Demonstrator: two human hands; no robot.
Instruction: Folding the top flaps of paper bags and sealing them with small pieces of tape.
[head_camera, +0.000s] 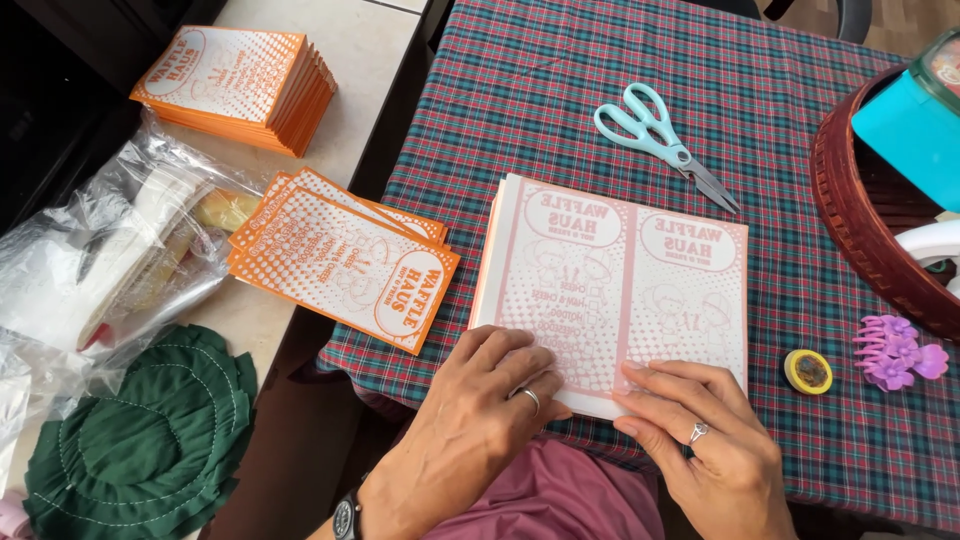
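Note:
A stack of pale pink-and-white printed sheets (620, 270) lies on the plaid tablecloth (560, 90). My left hand (480, 420), with a ring and a wristwatch, rests flat on the stack's near left corner. Touching the near edge of the stack's right half is my right hand (700, 440), also ringed, its fingertips on the top sheet. Neither hand grips anything. Left of the stack, a small fanned pile of orange printed cards (340, 255) overhangs the table's edge.
Teal-handled scissors (660, 140) lie beyond the stack. A yellow tape roll (808, 371) and purple hair clip (897, 352) sit right, near a dark red basket (860, 220). On the left counter: a taller orange card stack (240, 85), clear plastic bags (110, 260), green cloth (140, 440).

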